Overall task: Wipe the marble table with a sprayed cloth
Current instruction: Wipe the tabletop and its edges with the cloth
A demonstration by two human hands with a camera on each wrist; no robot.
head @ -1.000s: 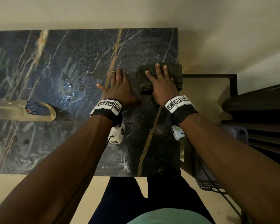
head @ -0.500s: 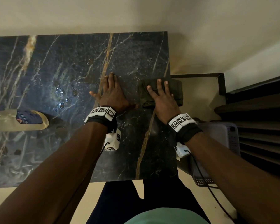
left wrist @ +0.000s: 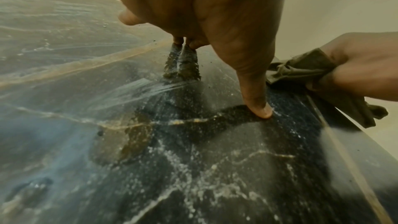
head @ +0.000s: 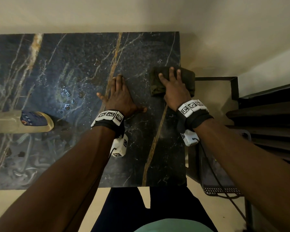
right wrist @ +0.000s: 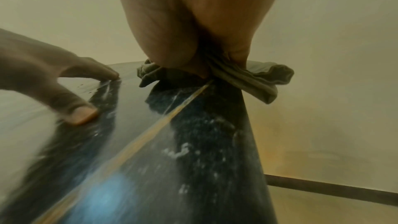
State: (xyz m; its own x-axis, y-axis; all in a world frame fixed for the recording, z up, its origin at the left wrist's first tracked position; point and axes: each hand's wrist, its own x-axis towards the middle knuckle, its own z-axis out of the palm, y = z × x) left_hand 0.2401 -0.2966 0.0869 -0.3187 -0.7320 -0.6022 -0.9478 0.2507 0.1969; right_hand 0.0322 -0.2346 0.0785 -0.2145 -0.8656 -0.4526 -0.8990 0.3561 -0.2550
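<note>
The left hand (head: 120,96) lies palm-down on the table (head: 74,64), fingers straight and held close, thumb splayed out to the right with its tip on the marble. In the left wrist view the thumb (left wrist: 256,91) presses the stone and 2 fingertips (left wrist: 181,40) touch farther on. This hand holds nothing.

The right hand (head: 174,86) is flat on the cloth (head: 187,77), 3 fingers stretched forward over it and pressing it down. The cloth is dark olive, folded, and sits at the table's right edge near the far corner, its right side hanging a little past the edge. In the right wrist view the cloth (right wrist: 254,81) bunches under the palm and droops over the rim; how the thumb lies there I cannot tell.

Both forearms reach straight forward, side by side, each with a marker band at the wrist. A patch of wet drops (head: 67,97) glints left of the left hand, and a gold-rimmed tray (head: 20,122) rests at the table's left side.
</note>
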